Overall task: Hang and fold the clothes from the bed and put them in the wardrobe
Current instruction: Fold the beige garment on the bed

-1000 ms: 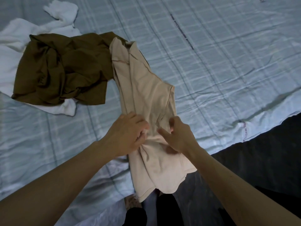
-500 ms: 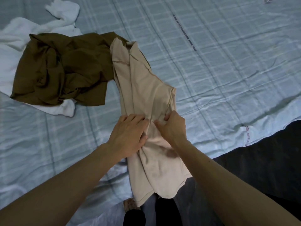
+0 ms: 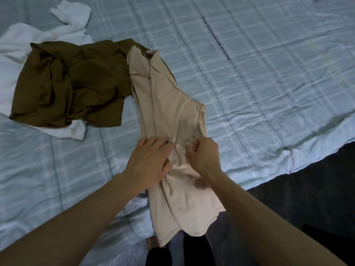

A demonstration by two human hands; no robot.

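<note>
From the head view I see a beige garment (image 3: 172, 120) stretched in a long, narrow bunch across the bed (image 3: 269, 93). Its fabric is soft and matte, creased lengthwise, with a stitched seam showing near the far end and a darker smudge or shadow low down beside my right wrist; I cannot tell which it is. Its long axis runs from the far left toward me, slightly diagonal: the far end points up toward the brown garment (image 3: 69, 87) and overlaps that garment's right edge, while the near end hangs over the edge of the bed toward my legs.

Both hands meet on the garment's middle. My left hand (image 3: 149, 164) lies on its left edge, fingers curled onto the cloth and gathering a fold, the thumb tucked underneath as far as I can make out. My right hand (image 3: 203, 156) sits just beside it on the right, knuckles up, fingers curled tightly and pinching a ridge of the fabric. The cloth puckers between the two hands, and the hands are nearly touching. More of the garment lies beyond the hands than below them.

The brown garment lies crumpled on top of a white garment (image 3: 15, 47), which spreads out at the far left of the bed. The bed wears a pale blue checked sheet (image 3: 249, 54), wrinkled near its edge.
</note>
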